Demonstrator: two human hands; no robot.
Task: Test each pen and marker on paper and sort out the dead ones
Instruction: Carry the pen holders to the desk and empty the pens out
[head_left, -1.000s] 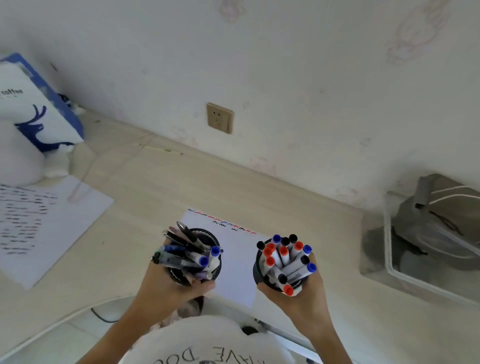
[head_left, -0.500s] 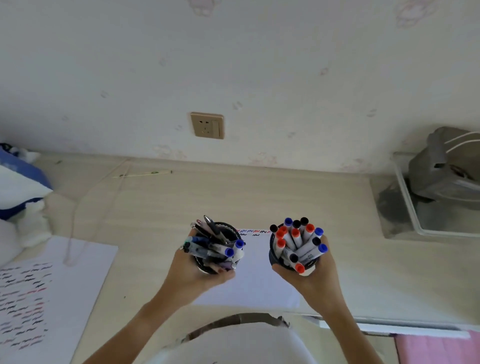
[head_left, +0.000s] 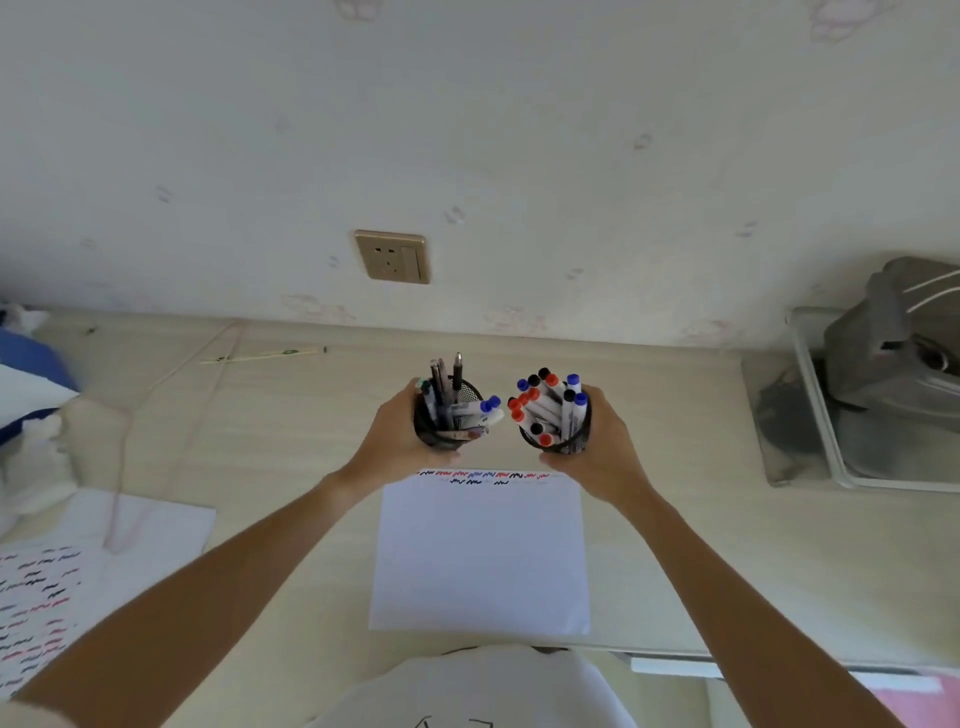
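My left hand (head_left: 395, 439) grips a black mesh cup (head_left: 434, 434) filled with pens and a few blue-capped markers (head_left: 480, 408). My right hand (head_left: 602, 447) grips a second black mesh cup (head_left: 569, 441) packed with white markers (head_left: 545, 408) with red, black and blue caps. Both cups are held out beyond the far edge of a white sheet of paper (head_left: 480, 556), which lies on the desk and carries short red, blue and black scribbles along its top edge. I cannot tell whether the cups touch the desk.
A second scribbled sheet (head_left: 57, 577) lies at the left with a thin cord over it. A clear tray (head_left: 815, 441) holding a grey bag stands at the right. A wall socket (head_left: 393, 256) sits above the pale wooden desk (head_left: 291, 415). Blue-and-white things lie far left.
Both arms have stretched forward, carrying the two cups from near my body to beyond the paper's far edge. The full sheet is now uncovered.
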